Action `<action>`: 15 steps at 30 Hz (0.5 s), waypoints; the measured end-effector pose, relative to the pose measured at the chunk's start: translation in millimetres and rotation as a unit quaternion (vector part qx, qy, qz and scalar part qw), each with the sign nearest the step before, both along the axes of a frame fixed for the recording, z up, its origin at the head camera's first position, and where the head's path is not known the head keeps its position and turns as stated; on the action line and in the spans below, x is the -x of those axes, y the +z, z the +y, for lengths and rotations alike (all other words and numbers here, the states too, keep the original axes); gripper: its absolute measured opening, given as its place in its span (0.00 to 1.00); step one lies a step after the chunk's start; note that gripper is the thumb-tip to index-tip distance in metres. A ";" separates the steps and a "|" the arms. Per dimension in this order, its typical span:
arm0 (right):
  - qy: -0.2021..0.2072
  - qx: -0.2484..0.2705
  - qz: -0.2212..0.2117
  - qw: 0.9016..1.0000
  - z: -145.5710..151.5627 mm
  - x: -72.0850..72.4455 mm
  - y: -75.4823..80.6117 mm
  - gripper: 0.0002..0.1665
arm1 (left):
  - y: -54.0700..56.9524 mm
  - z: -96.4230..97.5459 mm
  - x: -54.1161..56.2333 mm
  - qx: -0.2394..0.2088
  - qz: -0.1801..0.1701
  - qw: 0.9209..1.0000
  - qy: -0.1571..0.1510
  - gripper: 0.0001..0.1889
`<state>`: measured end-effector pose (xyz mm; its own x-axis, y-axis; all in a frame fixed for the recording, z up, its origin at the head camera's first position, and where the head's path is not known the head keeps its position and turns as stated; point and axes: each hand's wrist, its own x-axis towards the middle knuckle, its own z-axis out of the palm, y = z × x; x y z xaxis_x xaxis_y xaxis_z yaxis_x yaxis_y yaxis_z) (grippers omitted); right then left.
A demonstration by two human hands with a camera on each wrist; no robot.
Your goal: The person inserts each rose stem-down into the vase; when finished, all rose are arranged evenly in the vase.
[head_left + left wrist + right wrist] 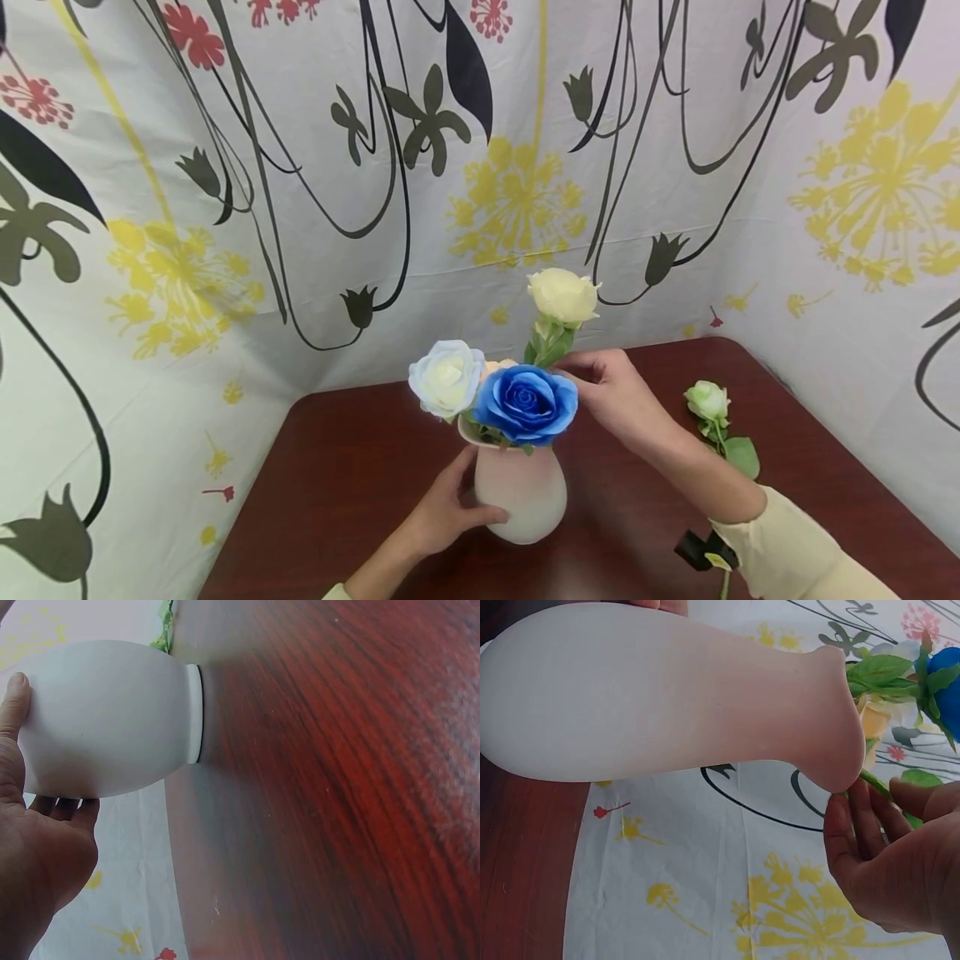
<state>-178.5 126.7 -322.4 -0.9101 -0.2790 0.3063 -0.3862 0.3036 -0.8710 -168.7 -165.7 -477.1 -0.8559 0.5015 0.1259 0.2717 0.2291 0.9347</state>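
Observation:
A vase [522, 498], white below and pinkish at its neck, stands upright on the table. My left hand [442, 512] holds its side, thumb in front and the other fingers round the back. Above the rim, my right hand [617, 400] pinches the green stem [875, 782] of a cream rose [562, 297]; its fingertips are right at the vase's lip in the right wrist view. A blue rose [527, 404] and a pale blue-white rose [447, 379] stand in the vase. Between them a peach flower [874, 724] is partly hidden.
On the dark red wooden table [337, 483], a pale green-white rose [707, 402] lies at the right with its leaves. Nearer, a small black object [693, 550] is partly covered by the right sleeve. A flower-printed cloth [315, 192] hangs behind and along the sides.

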 end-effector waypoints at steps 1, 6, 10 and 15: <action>-0.004 0.006 0.000 1.000 -0.2 0.2 -0.2 0.16 | 0.0 0.0 0.0 -0.001 0.000 1.000 -0.001 0.46; -0.010 0.019 0.010 1.000 -4.2 3.5 -2.9 0.11 | 1.0 0.2 -0.1 -0.002 -0.003 1.000 -0.001 0.47; 0.005 -0.023 0.060 0.998 -10.5 5.0 -7.2 0.03 | 0.8 0.1 0.1 0.001 -0.003 1.000 0.002 0.48; 0.012 -0.059 0.118 0.991 -16.4 1.3 -14.0 0.03 | 0.3 0.7 0.0 0.004 -0.002 1.000 0.005 0.47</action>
<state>-179.8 110.3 -336.4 -0.8092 -0.3465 0.4745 -0.5840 0.3853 -0.7145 -168.7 -165.0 -476.8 -0.8614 0.4940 0.1183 0.2658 0.2400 0.9337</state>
